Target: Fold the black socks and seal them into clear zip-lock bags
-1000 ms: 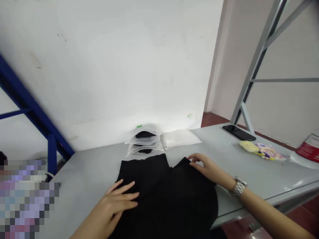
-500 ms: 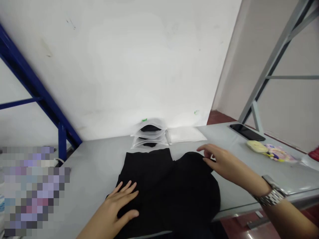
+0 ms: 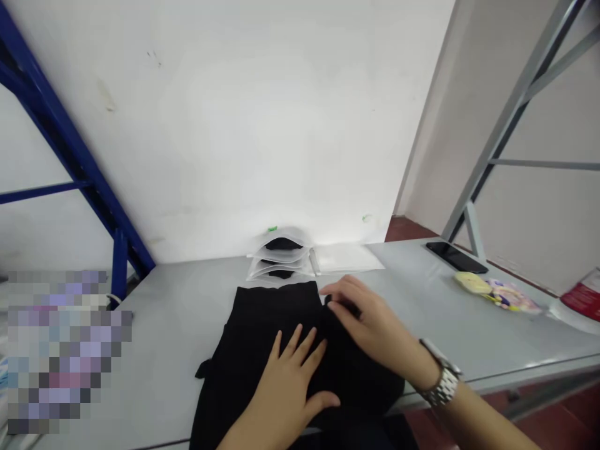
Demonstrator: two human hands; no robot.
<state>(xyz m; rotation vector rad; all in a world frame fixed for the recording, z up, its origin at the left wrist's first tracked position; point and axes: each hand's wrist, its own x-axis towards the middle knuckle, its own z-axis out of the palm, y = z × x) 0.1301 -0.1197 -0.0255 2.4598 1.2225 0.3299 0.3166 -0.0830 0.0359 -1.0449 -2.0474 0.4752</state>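
A black garment [image 3: 276,306] lies on the grey table in front of me; its exact kind is not clear. Flat on its middle rests my left hand [image 3: 290,390], fingers spread. My right hand [image 3: 360,306] is closed on a fold of the cloth near the upper right edge, with a bit of black fabric showing at its fingertips. Just beyond the garment stand stacked frosted plastic bags [image 3: 281,255] with black contents. Beside them lies a flat white plastic bag or pile of bags [image 3: 349,257].
On the right of the grey table [image 3: 164,350] are a black phone [image 3: 455,257], a yellow item [image 3: 472,282] and a colourful packet [image 3: 510,295]. A red and white object [image 3: 584,300] sits at the far right. A white panel [image 3: 281,125] rises behind, between blue [image 3: 70,137] and grey frames [image 3: 492,144].
My left hand has slid right to the garment's middle. My right hand has moved left and brought the right-hand part of the cloth inward.
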